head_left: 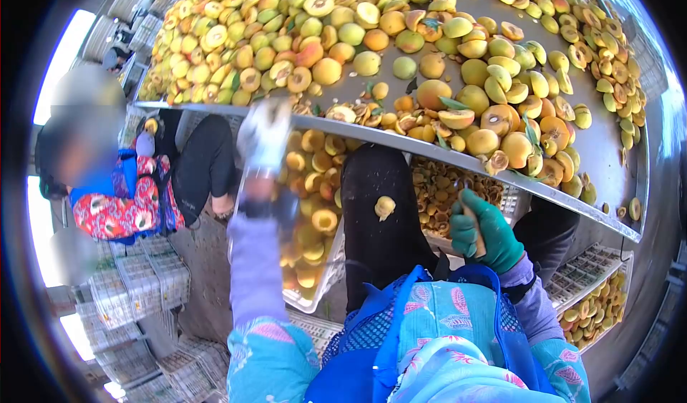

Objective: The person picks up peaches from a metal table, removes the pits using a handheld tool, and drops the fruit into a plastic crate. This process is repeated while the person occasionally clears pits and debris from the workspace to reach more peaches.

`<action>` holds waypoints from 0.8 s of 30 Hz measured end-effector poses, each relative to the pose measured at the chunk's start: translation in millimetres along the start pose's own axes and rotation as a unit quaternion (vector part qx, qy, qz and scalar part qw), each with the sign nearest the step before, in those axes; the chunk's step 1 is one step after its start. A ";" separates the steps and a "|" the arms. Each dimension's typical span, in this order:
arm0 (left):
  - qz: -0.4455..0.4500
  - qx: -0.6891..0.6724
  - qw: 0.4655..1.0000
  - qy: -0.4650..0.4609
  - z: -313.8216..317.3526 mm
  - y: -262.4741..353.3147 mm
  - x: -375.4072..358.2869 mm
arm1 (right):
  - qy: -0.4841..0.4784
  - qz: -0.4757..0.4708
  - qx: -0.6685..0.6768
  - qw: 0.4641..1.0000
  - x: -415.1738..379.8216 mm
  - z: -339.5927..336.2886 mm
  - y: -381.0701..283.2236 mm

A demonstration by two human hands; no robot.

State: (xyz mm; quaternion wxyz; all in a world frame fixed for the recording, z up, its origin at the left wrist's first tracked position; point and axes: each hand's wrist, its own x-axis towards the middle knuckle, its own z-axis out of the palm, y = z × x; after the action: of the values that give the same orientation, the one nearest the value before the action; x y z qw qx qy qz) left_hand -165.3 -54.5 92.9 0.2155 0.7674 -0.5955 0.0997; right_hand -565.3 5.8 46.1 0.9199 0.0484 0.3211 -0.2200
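Observation:
My left hand, in a white glove, is smeared by motion at the near edge of the metal table, above a crate of halved apricots. Whether its fingers hold anything does not show. Wrapped in a green glove, my right hand is closed around a wooden-handled tool, its metal tip pointing up. That hand is over my lap, beside a crate of small brown pits or scraps. A piece of fruit lies on my dark trouser leg.
Whole and cut apricots are heaped across the metal table, whose raised rim runs before me. Another person sits to the left. Stacked crates stand at lower left. Another crate of fruit is at lower right.

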 end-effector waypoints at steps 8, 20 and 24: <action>-0.069 -0.058 0.943 -0.319 62.8 80.3 109.0 | 0.097 -0.097 -0.268 0.954 -23.6 42.9 -5.6; -0.187 -0.792 0.521 -0.256 35.0 161.9 -61.0 | 0.114 -0.474 -0.577 0.655 16.9 70.4 2.1; -0.185 -0.793 0.522 -0.255 41.1 177.7 -69.2 | 0.106 -0.508 -0.581 0.627 14.6 60.0 3.8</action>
State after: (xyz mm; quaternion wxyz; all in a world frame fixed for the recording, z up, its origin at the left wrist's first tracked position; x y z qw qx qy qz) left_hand -358.4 -47.8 65.7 0.5877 0.3651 -0.3029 -0.6554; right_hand -519.2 -10.1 84.3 0.4586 -0.6440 0.4512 -0.4139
